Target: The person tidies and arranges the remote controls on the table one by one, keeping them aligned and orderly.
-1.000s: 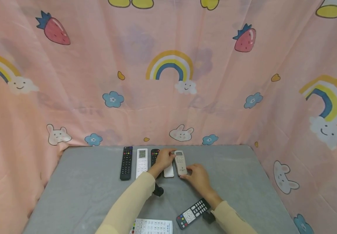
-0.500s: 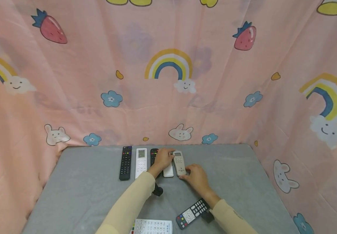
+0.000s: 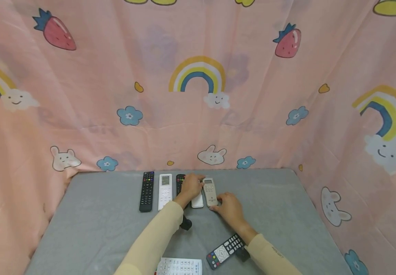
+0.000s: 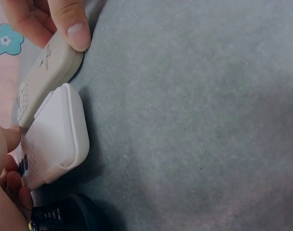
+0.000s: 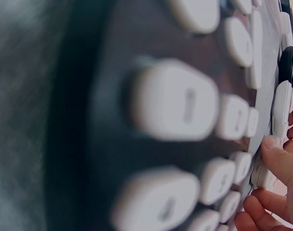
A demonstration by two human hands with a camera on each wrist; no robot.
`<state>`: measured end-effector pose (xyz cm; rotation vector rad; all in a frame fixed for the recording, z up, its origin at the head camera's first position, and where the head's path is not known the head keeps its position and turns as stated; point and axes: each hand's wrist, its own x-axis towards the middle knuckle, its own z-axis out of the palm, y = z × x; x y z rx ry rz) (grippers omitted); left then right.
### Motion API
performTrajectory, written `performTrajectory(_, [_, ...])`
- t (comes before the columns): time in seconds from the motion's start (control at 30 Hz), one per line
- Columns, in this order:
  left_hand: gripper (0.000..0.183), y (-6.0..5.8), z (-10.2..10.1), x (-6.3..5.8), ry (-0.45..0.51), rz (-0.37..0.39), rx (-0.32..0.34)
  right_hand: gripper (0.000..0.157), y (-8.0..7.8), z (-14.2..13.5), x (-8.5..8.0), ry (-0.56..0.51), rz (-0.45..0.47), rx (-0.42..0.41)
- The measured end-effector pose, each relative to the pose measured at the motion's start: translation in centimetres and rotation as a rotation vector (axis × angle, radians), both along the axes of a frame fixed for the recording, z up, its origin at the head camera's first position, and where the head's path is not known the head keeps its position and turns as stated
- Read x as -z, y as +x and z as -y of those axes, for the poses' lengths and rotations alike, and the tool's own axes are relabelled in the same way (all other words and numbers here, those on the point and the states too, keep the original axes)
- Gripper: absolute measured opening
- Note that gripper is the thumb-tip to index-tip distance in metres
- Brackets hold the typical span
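A beige remote control (image 3: 210, 193) lies at the right end of an upright row on the grey table. My right hand (image 3: 231, 209) holds its lower end, the thumb at the near corner and fingers along the right side. At its upper left, my left hand (image 3: 192, 186) reaches thumb and forefinger to the edge. Curled fingers of that hand lie over a white remote control (image 4: 52, 134), whose upper part they hide in the head view. The left wrist view has the beige remote (image 4: 45, 72) beside the white one, the right thumb on its end.
Left in the row are a black remote (image 3: 147, 191), a white remote with a screen (image 3: 165, 193) and a partly covered black remote (image 3: 180, 181). A dark remote with white buttons (image 3: 221, 255) lies slanted by the right wrist. A white remote (image 3: 181, 266) lies nearer.
The head view has shifted slightly. Both hands stay at the beige remote, and the remotes show no clear movement on the table.
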<state>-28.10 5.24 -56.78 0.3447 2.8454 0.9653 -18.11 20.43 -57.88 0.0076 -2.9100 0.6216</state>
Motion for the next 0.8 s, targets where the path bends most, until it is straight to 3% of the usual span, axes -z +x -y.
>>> performTrajectory(0.53, [0.031,-0.25,-0.11,0.79,-0.024,-0.002,-0.005,0.042,0.00,0.07,0.04,-0.001,-0.001,-0.010])
performTrajectory(0.7, [0.031,-0.05,0.07,0.39,-0.027,0.003,0.008,0.043,0.02,0.01,0.02,-0.003,0.002,-0.013])
performTrajectory(0.8, [0.030,-0.01,0.34,-0.15,-0.023,-0.038,0.022,0.046,-0.11,-0.30,-0.42,-0.048,0.042,-0.032])
